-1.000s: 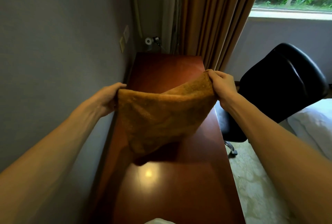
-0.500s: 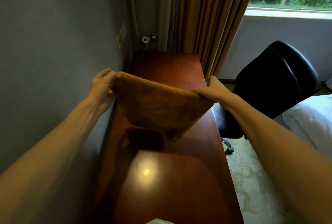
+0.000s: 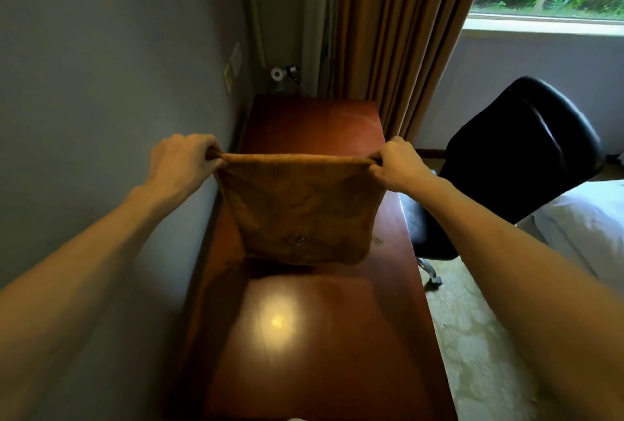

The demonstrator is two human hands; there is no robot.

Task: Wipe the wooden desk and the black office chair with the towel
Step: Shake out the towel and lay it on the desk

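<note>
Wall plates (image 3: 233,66) on the grey wall at far left, above the desk's far left corner. Small round fitting (image 3: 277,73) just past that corner; can't tell what it is.

Left hand (image 3: 184,160): fingers curled tight, pinching the towel's top left corner, over the desk's left edge by the wall.

Towel (image 3: 300,211): 1 s ago it sagged in a slack pouch btwn the hands, and 0.5 s ago it was tipped up at a slant. Now the top hem is pulled straight and level, and the cloth hangs as one flat sheet across the desk's width, approx mid-length. Bottom hem is near the top; touching or not, can't tell.

Desk (image 3: 337,336): glossy red-brown wood, lamp glare on the near half.

Right hand (image 3: 396,167): fingers curled, pinching the top right corner, near the desk's right edge.

Curtain (image 3: 395,32) hangs behind the far right corner. Chair (image 3: 520,157) stands just off the right edge, not touched. White bedding (image 3: 580,228) at far right.

Meaning, prob.: towel shaken out and squared, so prep is done and no wiping has begun. Next is likely to lay or fold it onto the desk and start strokes; chair comes after.
</note>
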